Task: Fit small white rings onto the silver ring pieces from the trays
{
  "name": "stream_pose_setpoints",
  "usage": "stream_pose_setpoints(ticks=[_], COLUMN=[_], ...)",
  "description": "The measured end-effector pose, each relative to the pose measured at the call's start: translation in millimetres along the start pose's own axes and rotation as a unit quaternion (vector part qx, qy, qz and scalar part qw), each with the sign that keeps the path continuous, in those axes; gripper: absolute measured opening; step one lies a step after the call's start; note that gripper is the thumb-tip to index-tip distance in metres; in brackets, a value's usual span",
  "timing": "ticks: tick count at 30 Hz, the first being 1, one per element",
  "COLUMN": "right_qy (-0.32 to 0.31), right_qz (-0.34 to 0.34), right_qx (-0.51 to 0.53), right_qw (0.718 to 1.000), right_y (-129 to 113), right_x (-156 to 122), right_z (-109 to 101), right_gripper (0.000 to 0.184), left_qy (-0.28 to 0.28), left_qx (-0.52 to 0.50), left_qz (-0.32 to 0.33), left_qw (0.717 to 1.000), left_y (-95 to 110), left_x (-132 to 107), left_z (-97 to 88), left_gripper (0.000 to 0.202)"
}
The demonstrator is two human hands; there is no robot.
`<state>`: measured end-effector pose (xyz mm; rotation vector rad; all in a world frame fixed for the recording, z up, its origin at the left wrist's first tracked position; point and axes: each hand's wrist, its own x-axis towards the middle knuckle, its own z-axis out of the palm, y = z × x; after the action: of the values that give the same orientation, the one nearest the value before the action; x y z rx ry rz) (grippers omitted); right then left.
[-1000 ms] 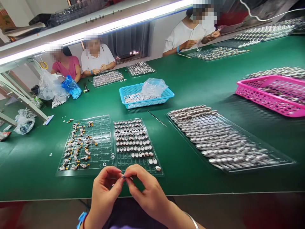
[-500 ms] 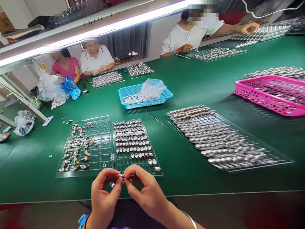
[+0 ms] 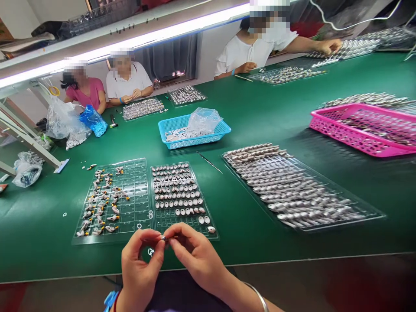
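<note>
Above the table's front edge, my left hand (image 3: 143, 262) and my right hand (image 3: 193, 253) meet fingertip to fingertip. Between them is a small dark and light part (image 3: 164, 238), pinched from both sides; most of it is hidden by the fingers. Just beyond the hands lies a clear tray (image 3: 167, 219) with rows of small white oval shells. To its left, another clear tray (image 3: 134, 208) carries white stemmed pieces with orange tips. A few small white rings (image 3: 151, 252) lie on the table by my left hand.
A thin metal tool (image 3: 209, 162) lies behind the trays. Right of it is a tray of stacked grey-white parts (image 3: 292, 186). A blue basket (image 3: 195, 139) and a pink basket (image 3: 351, 136) stand farther back. Several people (image 3: 128, 80) sit across the green table (image 3: 260, 242).
The view has shifted slightly, so the table things sit a little farther left. My hands still pinch the small part, with the right fingers slightly re-posed.
</note>
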<state>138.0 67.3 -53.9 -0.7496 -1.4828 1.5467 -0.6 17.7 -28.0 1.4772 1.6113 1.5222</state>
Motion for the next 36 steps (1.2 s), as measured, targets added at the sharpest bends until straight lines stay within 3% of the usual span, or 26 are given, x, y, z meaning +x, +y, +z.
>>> stream_pose_setpoints(ticks=[4, 13, 21, 36], right_qy=[-0.003, 0.003, 0.009, 0.044], right_qz=[0.029, 0.005, 0.029, -0.016], right_qx=[0.028, 0.004, 0.011, -0.012], right_qw=[0.999, 1.0, 0.999, 0.999], right_y=[-2.9, -2.6, 1.4, -10.7], right_x=[1.5, 1.7, 1.0, 3.6], right_z=[-0.4, 1.4, 3.2, -2.3], right_gripper=[0.015, 0.013, 0.016, 0.01], left_qy=[0.001, 0.004, 0.015, 0.009], left_qx=[0.007, 0.034, 0.045, -0.032], left_qz=[0.014, 0.044, 0.064, -0.039], left_qw=[1.0, 0.998, 0.997, 0.999], left_y=[-0.8, 0.3, -3.1, -1.3], left_x=[-0.6, 0.2, -0.8, 4.4], left_z=[-0.4, 0.2, 0.7, -1.1], left_gripper=[0.014, 0.013, 0.017, 0.024])
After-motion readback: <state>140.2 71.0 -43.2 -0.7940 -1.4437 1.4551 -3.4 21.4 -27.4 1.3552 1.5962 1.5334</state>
